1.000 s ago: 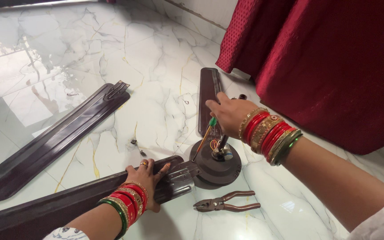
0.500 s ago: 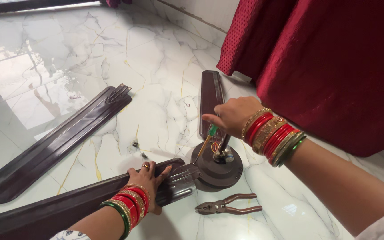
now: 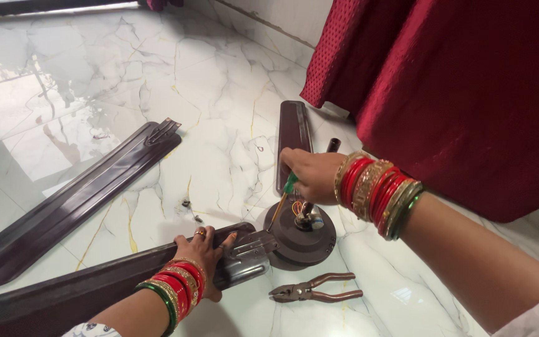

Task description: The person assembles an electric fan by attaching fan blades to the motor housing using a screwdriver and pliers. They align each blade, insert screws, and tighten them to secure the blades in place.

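Clearly left hand (image 3: 204, 249) lies flat, fingers open, on stiff fan blade (image 3: 95, 284) near its bracket. Right hand (image 3: 310, 171) pinches a light screwdriver (image 3: 284, 195) by its green handle; blade prob. slick, unwieldy.

White marble floor (image 3: 219, 81), gold-veined, glossy. On it lay three dark brown fan blades (image 3: 76, 193), the fan motor hub (image 3: 301, 240), pliers (image 3: 313, 292), small screws (image 3: 186, 203).
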